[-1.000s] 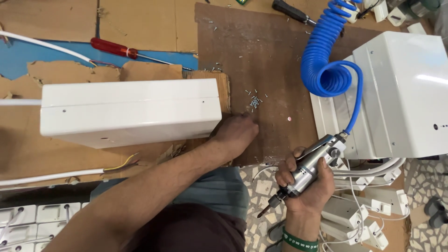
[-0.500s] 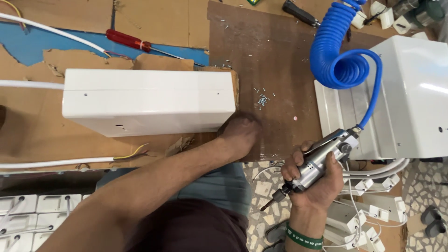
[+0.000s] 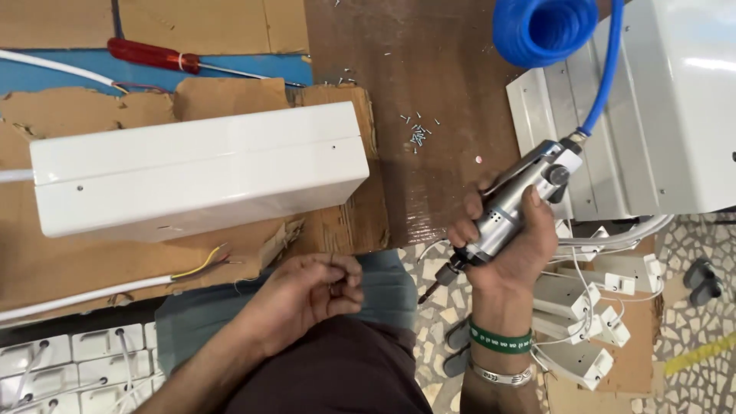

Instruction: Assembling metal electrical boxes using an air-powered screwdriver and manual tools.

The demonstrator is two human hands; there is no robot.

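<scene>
My right hand (image 3: 512, 247) grips a silver pneumatic screwdriver (image 3: 502, 216), bit pointing down-left off the table's edge; a blue coiled air hose (image 3: 546, 31) runs up from its rear. My left hand (image 3: 313, 290) is pulled back over my lap, fingers pinched on a small screw (image 3: 334, 270). A long white metal box (image 3: 199, 170) lies on torn cardboard just beyond that hand. A small pile of loose screws (image 3: 418, 133) sits on the brown board to the box's right.
A red-handled screwdriver (image 3: 165, 57) lies at the back on a blue sheet. Another white metal casing (image 3: 652, 115) stands at the right. White cables (image 3: 100, 290) run along the table front. White switch boxes (image 3: 69, 368) are stacked below left, and more white parts (image 3: 590, 307) below right.
My left hand has drawn back from the screw pile on the board to my lap, now pinching a screw. The right hand with the tool has risen slightly toward the table.
</scene>
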